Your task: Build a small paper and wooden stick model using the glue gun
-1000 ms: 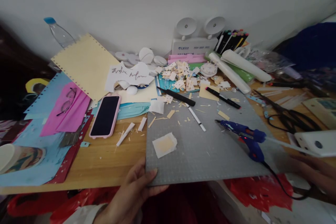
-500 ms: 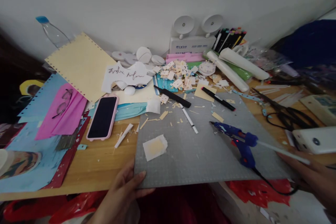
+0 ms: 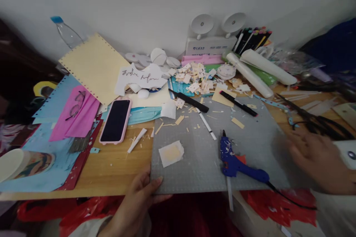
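My left hand grips the front left corner of the grey cutting mat, thumb on top and fingers underneath. On the mat's right half lies a blue hot glue gun, nozzle pointing away from me, with a glue stick jutting past the front edge. My right hand hovers at the mat's right edge, apart from the glue gun; motion smears its fingers. A small white paper square with a yellowish centre rests near my left hand. A white pen and a black-and-red marker lie farther back.
Black scissors lie at the right. To the left are a pink-cased phone, glasses and a tipped paper cup. Small paper cutouts are heaped at the back, beside white rolls.
The glue gun has swung from pointing left to pointing away, and now lies flat. My right hand has moved up from the lower right edge. My left hand keeps the mat's corner.
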`<action>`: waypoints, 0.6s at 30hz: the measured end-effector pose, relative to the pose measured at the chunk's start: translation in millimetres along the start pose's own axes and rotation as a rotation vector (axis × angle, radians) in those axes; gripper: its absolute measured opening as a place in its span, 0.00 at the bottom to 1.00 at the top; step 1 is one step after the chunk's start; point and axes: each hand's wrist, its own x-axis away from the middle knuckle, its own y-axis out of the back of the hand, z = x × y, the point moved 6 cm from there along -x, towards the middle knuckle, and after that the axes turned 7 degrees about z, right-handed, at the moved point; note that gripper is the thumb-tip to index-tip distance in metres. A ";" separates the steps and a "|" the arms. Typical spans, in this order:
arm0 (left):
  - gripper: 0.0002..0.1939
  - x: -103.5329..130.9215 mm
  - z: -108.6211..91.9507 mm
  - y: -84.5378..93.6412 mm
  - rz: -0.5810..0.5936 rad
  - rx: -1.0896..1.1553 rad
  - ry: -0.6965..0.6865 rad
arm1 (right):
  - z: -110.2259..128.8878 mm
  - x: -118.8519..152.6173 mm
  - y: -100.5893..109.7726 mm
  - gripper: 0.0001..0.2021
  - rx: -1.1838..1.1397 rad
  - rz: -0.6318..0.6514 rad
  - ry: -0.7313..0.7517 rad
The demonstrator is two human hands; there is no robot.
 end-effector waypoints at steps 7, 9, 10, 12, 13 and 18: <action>0.27 -3.6 0.4 0.4 -0.010 -0.007 0.018 | 112.1 63.1 -22.6 0.24 -0.209 0.267 0.507; 0.28 -5.9 0.0 2.0 -0.015 -0.009 0.017 | 116.9 65.2 -30.0 0.21 -0.246 0.264 0.518; 0.29 -7.0 -0.4 2.3 -0.017 -0.006 0.014 | 115.3 63.3 -30.4 0.18 -0.271 0.253 0.515; 0.30 -9.2 -1.8 1.3 -0.015 -0.002 0.001 | 103.4 56.3 -23.6 0.16 -0.311 0.210 0.470; 0.30 -10.1 -2.8 0.1 -0.015 0.003 -0.008 | 92.6 51.9 -16.6 0.16 -0.312 0.166 0.412; 0.31 -13.6 -6.7 -6.5 -0.062 0.041 -0.055 | 13.5 29.2 11.8 0.16 -0.213 0.021 -0.032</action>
